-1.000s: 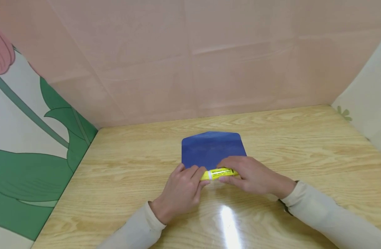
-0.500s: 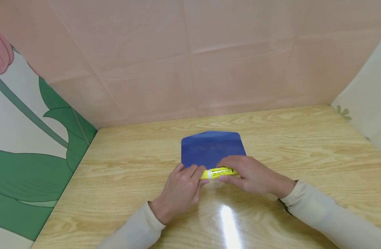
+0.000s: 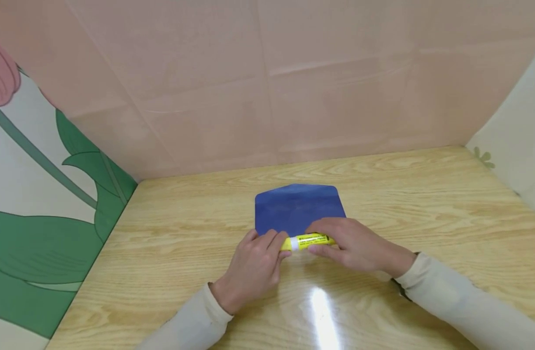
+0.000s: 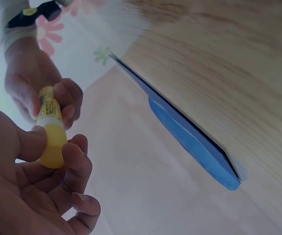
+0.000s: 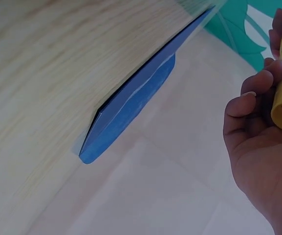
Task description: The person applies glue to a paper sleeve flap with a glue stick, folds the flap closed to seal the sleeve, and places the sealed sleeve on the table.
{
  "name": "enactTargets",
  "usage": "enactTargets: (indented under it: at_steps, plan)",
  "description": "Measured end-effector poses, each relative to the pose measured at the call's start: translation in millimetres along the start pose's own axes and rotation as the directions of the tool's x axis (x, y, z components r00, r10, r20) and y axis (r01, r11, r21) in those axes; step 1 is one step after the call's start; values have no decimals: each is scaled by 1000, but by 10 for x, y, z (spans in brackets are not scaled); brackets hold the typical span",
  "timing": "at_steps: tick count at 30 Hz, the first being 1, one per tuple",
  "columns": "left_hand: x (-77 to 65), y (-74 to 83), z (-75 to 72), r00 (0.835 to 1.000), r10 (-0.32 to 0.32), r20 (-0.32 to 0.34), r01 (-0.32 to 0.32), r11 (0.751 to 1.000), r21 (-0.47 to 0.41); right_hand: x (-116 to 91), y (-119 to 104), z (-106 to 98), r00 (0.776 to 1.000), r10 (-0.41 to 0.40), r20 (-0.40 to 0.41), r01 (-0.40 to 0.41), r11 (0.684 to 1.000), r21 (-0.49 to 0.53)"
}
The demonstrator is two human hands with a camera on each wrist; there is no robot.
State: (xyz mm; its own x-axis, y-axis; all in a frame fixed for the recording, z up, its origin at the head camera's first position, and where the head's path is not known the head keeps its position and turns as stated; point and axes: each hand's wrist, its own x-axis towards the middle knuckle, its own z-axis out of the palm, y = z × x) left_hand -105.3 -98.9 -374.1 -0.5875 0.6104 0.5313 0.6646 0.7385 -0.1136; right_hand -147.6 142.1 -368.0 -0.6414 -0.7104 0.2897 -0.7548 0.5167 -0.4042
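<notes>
In the head view a yellow glue stick (image 3: pixel 310 241) with a white ring and black print lies level between the two hands, over the near side of a blue envelope. My left hand (image 3: pixel 255 266) pinches its plain cap end between thumb and fingers. The printed barrel is gripped by my right hand (image 3: pixel 359 247), whose palm side and the stick's round base show in the right wrist view. The blue envelope (image 3: pixel 293 214) rests on the table, its flap (image 4: pixel 194 144) unfolded toward the far side and raised a little. Its near edge is hidden behind the hands.
The wood-grain table (image 3: pixel 184 218) runs back to a pink sheet (image 3: pixel 206 97). Printed panels with a green leaf (image 3: pixel 35 243) and a pale flower stand at the left and right sides. A light reflection shows on the near tabletop.
The glue stick and the hands have shifted up very slightly in the head view. Both hands keep their hold on it, and the envelope stays in place.
</notes>
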Motion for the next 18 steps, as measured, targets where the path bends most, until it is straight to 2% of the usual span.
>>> enactTargets:
  at_steps: [10, 18]
  plan:
    - [-4, 1, 1, 1000, -8, -11, 8, 1000, 2, 1, 0, -7, 1000, -2, 6, 2, 1000, 8]
    - [6, -25, 16, 998, 16, -61, -14, 999, 35, -1, 0, -13, 1000, 10, -2, -10, 1000, 23]
